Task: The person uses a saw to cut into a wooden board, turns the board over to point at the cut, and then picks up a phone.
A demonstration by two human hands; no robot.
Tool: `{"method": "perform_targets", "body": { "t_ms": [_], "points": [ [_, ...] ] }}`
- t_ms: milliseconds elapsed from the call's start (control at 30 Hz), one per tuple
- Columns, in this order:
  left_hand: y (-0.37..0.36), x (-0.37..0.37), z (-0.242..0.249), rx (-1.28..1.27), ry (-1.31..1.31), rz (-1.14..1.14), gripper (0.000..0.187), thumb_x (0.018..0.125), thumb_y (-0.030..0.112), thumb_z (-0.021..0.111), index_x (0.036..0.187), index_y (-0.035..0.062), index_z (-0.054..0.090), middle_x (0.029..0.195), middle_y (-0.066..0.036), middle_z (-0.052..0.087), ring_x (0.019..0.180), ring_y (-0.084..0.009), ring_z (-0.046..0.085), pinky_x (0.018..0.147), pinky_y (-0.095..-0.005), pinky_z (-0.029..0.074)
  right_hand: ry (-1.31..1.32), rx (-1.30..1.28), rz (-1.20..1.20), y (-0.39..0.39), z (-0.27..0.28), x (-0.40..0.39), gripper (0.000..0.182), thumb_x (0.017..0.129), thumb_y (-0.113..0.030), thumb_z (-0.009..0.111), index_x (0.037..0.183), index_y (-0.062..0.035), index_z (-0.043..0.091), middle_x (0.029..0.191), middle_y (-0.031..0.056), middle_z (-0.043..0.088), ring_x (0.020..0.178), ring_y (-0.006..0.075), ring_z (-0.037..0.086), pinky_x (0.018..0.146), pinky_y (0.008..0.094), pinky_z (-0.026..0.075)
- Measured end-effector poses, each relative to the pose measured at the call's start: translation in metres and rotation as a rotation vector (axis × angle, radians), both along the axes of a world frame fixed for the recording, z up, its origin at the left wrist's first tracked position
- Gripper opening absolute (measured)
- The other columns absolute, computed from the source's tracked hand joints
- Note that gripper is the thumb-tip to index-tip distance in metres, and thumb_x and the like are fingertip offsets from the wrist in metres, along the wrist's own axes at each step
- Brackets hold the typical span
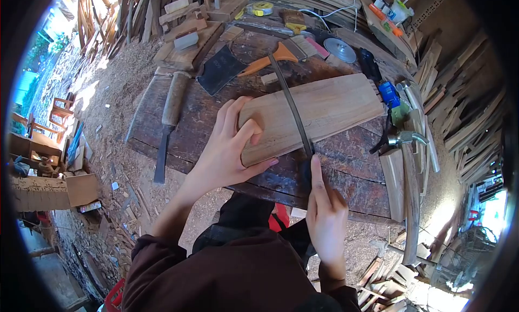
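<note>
A wooden board (340,101) lies slantwise on the worn bench, its right end narrower edges resting near the tools. My left hand (224,144) grips its left end, fingers curled over the top and thumb along the near edge. Across the board runs a long, thin metal file (292,106), pointing away from me. My right hand (327,215) is closed round the near end of the file, index finger stretched along it; the palm hides most of its dark handle. Beyond the board lie a small wood block (268,78) and an orange-handled brush (284,52).
A chisel (172,104) and a black sheet (221,70) lie left on the bench (259,177). On the right are a hammer (408,138), a blue-and-black tool (388,93) and a metal disc (340,50). A tape measure (259,9) sits behind. Sawdust and offcuts cover the floor.
</note>
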State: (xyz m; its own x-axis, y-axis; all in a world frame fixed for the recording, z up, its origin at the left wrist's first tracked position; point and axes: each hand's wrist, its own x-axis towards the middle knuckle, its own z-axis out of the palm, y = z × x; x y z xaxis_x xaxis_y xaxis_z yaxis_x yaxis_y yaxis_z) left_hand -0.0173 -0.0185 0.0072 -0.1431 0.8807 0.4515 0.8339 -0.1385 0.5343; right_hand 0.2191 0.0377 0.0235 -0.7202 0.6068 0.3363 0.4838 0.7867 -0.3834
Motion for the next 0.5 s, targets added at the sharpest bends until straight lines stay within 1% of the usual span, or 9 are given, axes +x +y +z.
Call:
{"method": "perform_targets", "body": {
  "t_ms": [33, 67, 100, 167, 233, 267, 333, 367, 500],
  "points": [
    [0.000, 0.000, 0.000, -0.008, -0.031, 0.002, 0.048, 0.073, 0.025, 0.087, 0.090, 0.0085, 0.045, 0.146, -0.028, 0.033, 0.136, -0.0501, 0.031, 0.110, -0.0553, 0.030, 0.000, -0.035, -0.002, 0.001, 0.001, 0.003, 0.067, 0.081, 0.008, 0.058, 0.146, 0.0000, 0.044, 0.073, 0.0131, 0.055, 0.060, 0.0308, 0.053, 0.058, 0.0428, 0.047],
    [0.000, 0.000, 0.000, -0.009, -0.032, 0.003, 0.048, 0.073, 0.025, 0.087, 0.090, 0.0085, 0.045, 0.146, -0.028, 0.033, 0.136, -0.0501, 0.031, 0.110, -0.0553, 0.030, -0.002, -0.069, -0.006, 0.001, 0.001, 0.007, 0.068, 0.082, 0.008, 0.057, 0.147, -0.0012, 0.044, 0.074, 0.0136, 0.055, 0.060, 0.0316, 0.054, 0.059, 0.0435, 0.047],
    [0.000, 0.000, 0.000, -0.003, -0.030, -0.003, 0.048, 0.073, 0.025, 0.086, 0.090, 0.0084, 0.045, 0.146, -0.028, 0.033, 0.136, -0.0500, 0.031, 0.110, -0.0554, 0.030, -0.058, -0.099, -0.007, -0.007, 0.008, 0.017, 0.065, 0.082, 0.009, 0.056, 0.145, 0.0025, 0.045, 0.074, 0.0138, 0.055, 0.060, 0.0308, 0.054, 0.057, 0.0424, 0.046],
    [0.000, 0.000, -0.001, -0.002, -0.039, 0.001, 0.048, 0.073, 0.026, 0.086, 0.090, 0.0083, 0.045, 0.146, -0.028, 0.033, 0.136, -0.0500, 0.031, 0.110, -0.0554, 0.030, -0.044, -0.131, -0.012, -0.024, 0.007, 0.041, 0.060, 0.081, 0.011, 0.056, 0.140, 0.0070, 0.049, 0.070, 0.0131, 0.053, 0.058, 0.0290, 0.052, 0.054, 0.0405, 0.044],
    [0.001, 0.000, 0.000, -0.005, -0.050, -0.008, 0.048, 0.073, 0.026, 0.086, 0.089, 0.0082, 0.045, 0.146, -0.028, 0.033, 0.136, -0.0503, 0.031, 0.110, -0.0558, 0.030, -0.006, -0.158, -0.119, -0.043, -0.001, 0.060, 0.049, 0.090, 0.009, 0.058, 0.138, -0.0009, 0.056, 0.063, 0.0124, 0.048, 0.053, 0.0254, 0.045, 0.051, 0.0384, 0.038],
    [0.001, 0.000, -0.001, -0.010, -0.059, -0.008, 0.048, 0.073, 0.026, 0.086, 0.089, 0.0082, 0.045, 0.146, -0.028, 0.033, 0.136, -0.0503, 0.031, 0.110, -0.0558, 0.030, -0.016, -0.162, -0.120, -0.045, -0.003, 0.061, 0.049, 0.090, 0.009, 0.058, 0.138, -0.0009, 0.056, 0.063, 0.0124, 0.048, 0.053, 0.0254, 0.045, 0.051, 0.0384, 0.038],
    [0.002, 0.000, -0.002, -0.003, -0.027, -0.006, 0.047, 0.073, 0.026, 0.086, 0.088, 0.0081, 0.045, 0.146, -0.028, 0.033, 0.136, -0.0503, 0.031, 0.110, -0.0559, 0.030, -0.019, -0.145, -0.138, -0.050, -0.004, 0.061, 0.048, 0.090, 0.009, 0.057, 0.137, 0.0014, 0.055, 0.063, 0.0123, 0.047, 0.052, 0.0247, 0.044, 0.051, 0.0380, 0.038],
    [0.002, 0.000, -0.002, -0.001, -0.026, -0.012, 0.047, 0.073, 0.026, 0.086, 0.088, 0.0081, 0.045, 0.146, -0.028, 0.033, 0.136, -0.0503, 0.031, 0.110, -0.0559, 0.030, -0.004, -0.111, -0.100, -0.045, -0.005, 0.055, 0.050, 0.089, 0.010, 0.057, 0.138, 0.0026, 0.054, 0.063, 0.0127, 0.048, 0.052, 0.0257, 0.045, 0.051, 0.0381, 0.038],
    [0.002, -0.001, -0.001, 0.001, -0.024, -0.006, 0.048, 0.072, 0.026, 0.086, 0.088, 0.0080, 0.045, 0.146, -0.029, 0.033, 0.136, -0.0504, 0.031, 0.111, -0.0557, 0.030, 0.072, -0.078, -0.072, -0.012, -0.007, 0.013, 0.054, 0.088, 0.010, 0.058, 0.141, -0.0003, 0.052, 0.065, 0.0129, 0.049, 0.053, 0.0261, 0.046, 0.052, 0.0387, 0.039]
  ]
}}
